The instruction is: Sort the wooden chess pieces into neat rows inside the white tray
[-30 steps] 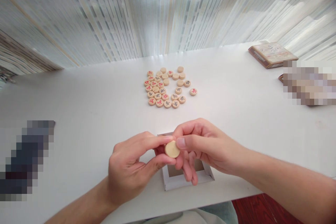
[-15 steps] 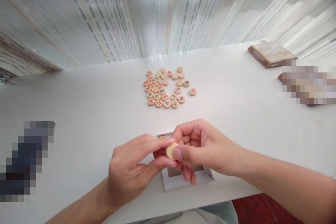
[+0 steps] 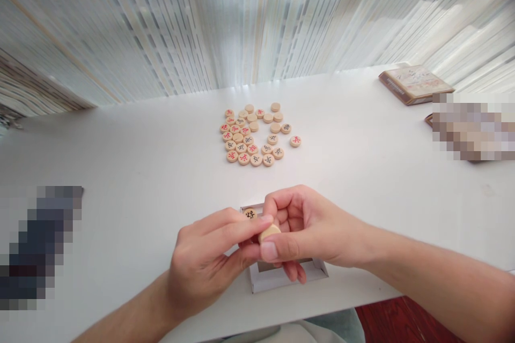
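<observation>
Between the fingertips of both hands is a round, pale wooden Chinese chess piece [image 3: 269,232], its visible face plain. My left hand [image 3: 215,246] pinches it from the left with thumb and forefinger. From the right, my right hand [image 3: 308,228] grips it with its thumb on the near side, the other fingers curled. Below the hands lies a shallow white box [image 3: 289,277], partly hidden by them. In the box's far left corner rests another chess piece [image 3: 250,215] with a black character facing up.
Several loose chess pieces [image 3: 243,159] lie grouped beyond the box, some with red or black characters, some plain side up. A brown-edged flat box [image 3: 416,83] sits at the back right, near a blurred object [image 3: 475,126]. A blurred dark object [image 3: 40,241] lies left. Striped curtains [image 3: 241,21] hang behind the white table [image 3: 132,171].
The held piece has tilted and shifted slightly right and down. My left hand has moved a little right, uncovering the black-marked piece in the box corner.
</observation>
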A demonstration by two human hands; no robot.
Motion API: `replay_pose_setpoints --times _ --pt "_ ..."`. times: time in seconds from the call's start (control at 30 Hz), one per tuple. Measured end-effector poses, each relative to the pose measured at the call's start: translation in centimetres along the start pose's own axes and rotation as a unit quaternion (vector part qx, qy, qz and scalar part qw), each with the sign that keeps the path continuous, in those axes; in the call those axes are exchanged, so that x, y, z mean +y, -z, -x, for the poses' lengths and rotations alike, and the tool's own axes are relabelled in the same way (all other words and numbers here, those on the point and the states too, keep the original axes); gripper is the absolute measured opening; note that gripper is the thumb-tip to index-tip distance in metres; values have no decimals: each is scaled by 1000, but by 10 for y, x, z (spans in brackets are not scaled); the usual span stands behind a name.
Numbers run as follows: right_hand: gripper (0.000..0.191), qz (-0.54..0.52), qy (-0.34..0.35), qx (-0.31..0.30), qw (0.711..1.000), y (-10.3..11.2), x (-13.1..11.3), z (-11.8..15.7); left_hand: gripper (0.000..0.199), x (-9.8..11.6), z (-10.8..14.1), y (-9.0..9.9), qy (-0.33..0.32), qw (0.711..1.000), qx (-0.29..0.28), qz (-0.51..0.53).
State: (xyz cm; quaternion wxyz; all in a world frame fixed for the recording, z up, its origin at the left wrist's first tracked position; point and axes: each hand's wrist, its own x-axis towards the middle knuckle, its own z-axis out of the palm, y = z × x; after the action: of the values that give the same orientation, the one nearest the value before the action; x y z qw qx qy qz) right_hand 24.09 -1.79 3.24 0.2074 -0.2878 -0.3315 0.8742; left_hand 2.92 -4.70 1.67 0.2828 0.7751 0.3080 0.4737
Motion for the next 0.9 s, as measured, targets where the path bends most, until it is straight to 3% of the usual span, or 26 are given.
replay_pose_setpoints --times 0.2,0.53,0.63,0.7,0.77,0.83,0.9 --pt "48 28 26 31 999 -3 2 1 35 3 -1 -3 19 1000 -4 6" --pt "42 47 86 15 995 -5 -3 2 39 -2 4 -2 78 995 47 51" --pt "31 129 161 60 977 -3 0 4 37 -3 4 -3 103 989 50 93" --pt "15 244 261 90 929 0 2 4 32 -2 1 -4 127 982 51 131" --pt "5 373 366 110 846 4 4 2 25 -1 -2 -4 155 973 54 163" --pt "15 464 439 128 759 8 6 1 21 0 -4 -4 178 966 62 178" --pt "22 503 471 137 711 10 7 0 18 1 -5 -4 194 962 70 180"
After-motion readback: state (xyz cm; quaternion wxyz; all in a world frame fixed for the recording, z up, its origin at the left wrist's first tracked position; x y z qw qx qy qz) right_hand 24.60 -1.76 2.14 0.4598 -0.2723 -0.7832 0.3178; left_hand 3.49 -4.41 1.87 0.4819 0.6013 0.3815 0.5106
